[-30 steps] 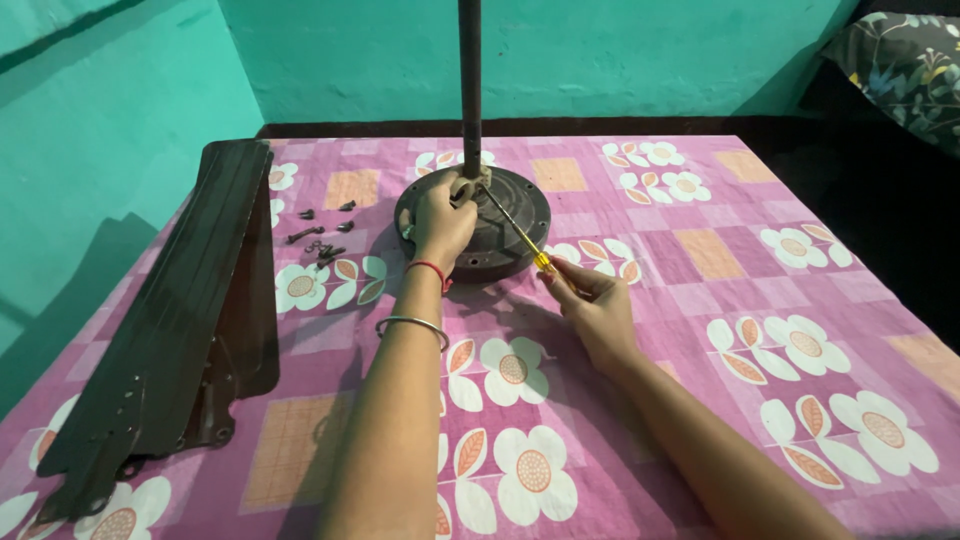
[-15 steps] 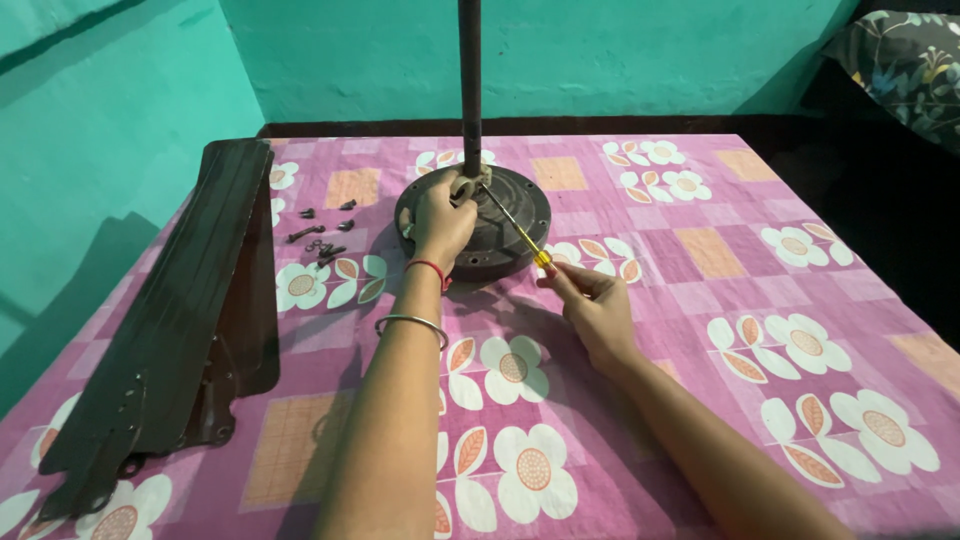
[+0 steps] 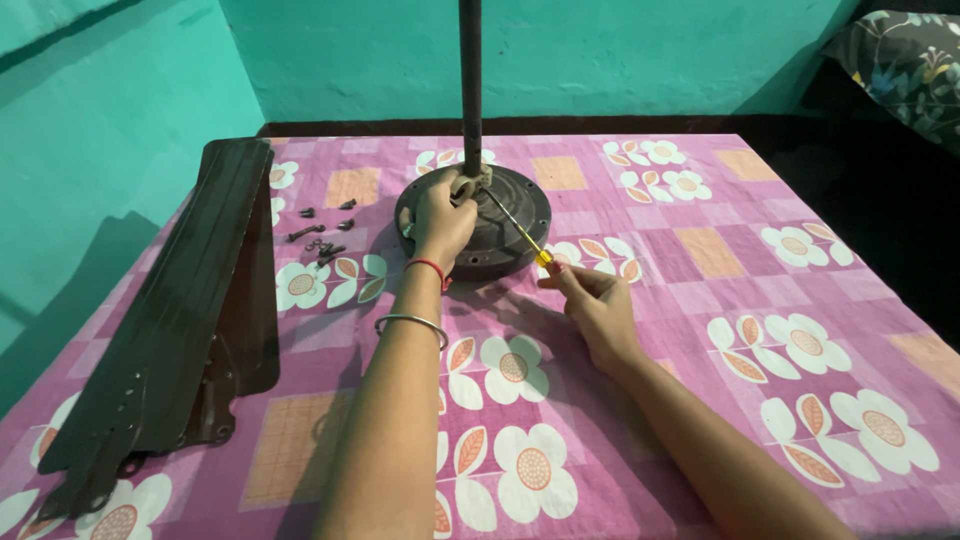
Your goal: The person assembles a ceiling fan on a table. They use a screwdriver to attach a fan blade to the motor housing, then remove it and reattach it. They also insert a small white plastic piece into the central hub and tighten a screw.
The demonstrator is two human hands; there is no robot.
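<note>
A dark round fan motor (image 3: 515, 215) with an upright rod (image 3: 470, 90) stands on the pink flowered cloth. My left hand (image 3: 440, 215) rests on the motor's top near the rod's base, fingers curled around a fitting there. A yellow-handled screwdriver (image 3: 518, 228) is gripped by my right hand (image 3: 592, 305); its tip reaches the base of the rod beside my left fingers. A red thread and a metal bangle circle my left wrist.
Dark brown fan blades (image 3: 170, 320) lie stacked along the left side. Several loose screws (image 3: 320, 235) sit between the blades and the motor. A teal wall runs behind; a patterned cushion (image 3: 905, 60) is at the far right.
</note>
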